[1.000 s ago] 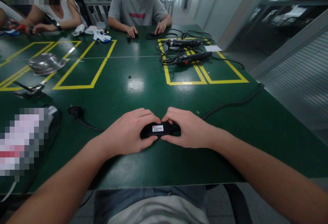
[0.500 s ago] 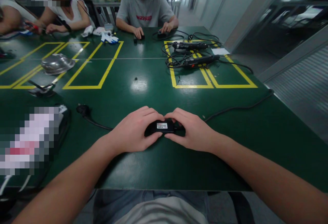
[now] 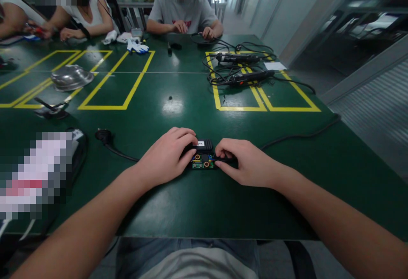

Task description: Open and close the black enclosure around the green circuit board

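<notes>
A small black power adapter lies on the green table in front of me, split open. My left hand curls around its black top cover, which bears a white label and is lifted back. Beneath it the green circuit board with round copper parts shows. My right hand pinches the adapter's right end, where a black cable leaves toward the table's right edge.
A black plug and cord lie to the left. Yellow tape boxes mark the table; one holds black tools with tangled cables. A silver bag and white gloves lie farther off. People sit at the far side.
The adapter was closed between both hands; now its top cover has come off and tipped back, exposing the circuit board. The hands have moved slightly apart.
</notes>
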### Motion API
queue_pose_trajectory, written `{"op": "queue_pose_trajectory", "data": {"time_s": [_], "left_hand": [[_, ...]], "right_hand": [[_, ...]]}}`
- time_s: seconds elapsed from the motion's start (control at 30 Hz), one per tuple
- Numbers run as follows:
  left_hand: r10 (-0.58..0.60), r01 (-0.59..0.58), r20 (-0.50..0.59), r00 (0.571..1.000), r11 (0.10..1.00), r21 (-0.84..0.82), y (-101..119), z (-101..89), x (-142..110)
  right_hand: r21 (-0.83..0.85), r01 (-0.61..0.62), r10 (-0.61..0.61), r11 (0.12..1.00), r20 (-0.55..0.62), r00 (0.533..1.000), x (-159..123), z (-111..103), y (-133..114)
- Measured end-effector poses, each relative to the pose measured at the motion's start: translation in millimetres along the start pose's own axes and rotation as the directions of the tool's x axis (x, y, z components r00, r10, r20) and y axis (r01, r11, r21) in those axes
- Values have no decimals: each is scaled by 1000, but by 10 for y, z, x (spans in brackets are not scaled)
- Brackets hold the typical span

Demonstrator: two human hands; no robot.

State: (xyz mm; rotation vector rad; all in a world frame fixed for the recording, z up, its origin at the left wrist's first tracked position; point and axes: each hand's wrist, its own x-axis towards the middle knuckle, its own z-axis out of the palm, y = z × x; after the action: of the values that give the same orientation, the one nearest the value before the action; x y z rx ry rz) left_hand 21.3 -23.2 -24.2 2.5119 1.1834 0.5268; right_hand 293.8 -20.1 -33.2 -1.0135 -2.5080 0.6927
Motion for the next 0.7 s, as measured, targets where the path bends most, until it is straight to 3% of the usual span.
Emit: {"op": "queue_pose_trajectory", "data": {"time_s": [0.2,0.4,0.57,0.7], "left_hand": [[19,-25,42,999,988,155,80,-108,-58],[22,-37,76,997,977,210,91,-72,-76],[-32,-1,135,990,971,237,81,-30,-69],[-99,70,141,985,978,197,139,-130,-81]], "right_hand": [[10,-15,15,1000,4,1000,-6,-17,-5],[29,-42,42,999,13,999,-2,1,-3],[20,-74,73,997,42,996,8,6,-37],[-6,-92,92,996,46,995,14,18,-58]]}}
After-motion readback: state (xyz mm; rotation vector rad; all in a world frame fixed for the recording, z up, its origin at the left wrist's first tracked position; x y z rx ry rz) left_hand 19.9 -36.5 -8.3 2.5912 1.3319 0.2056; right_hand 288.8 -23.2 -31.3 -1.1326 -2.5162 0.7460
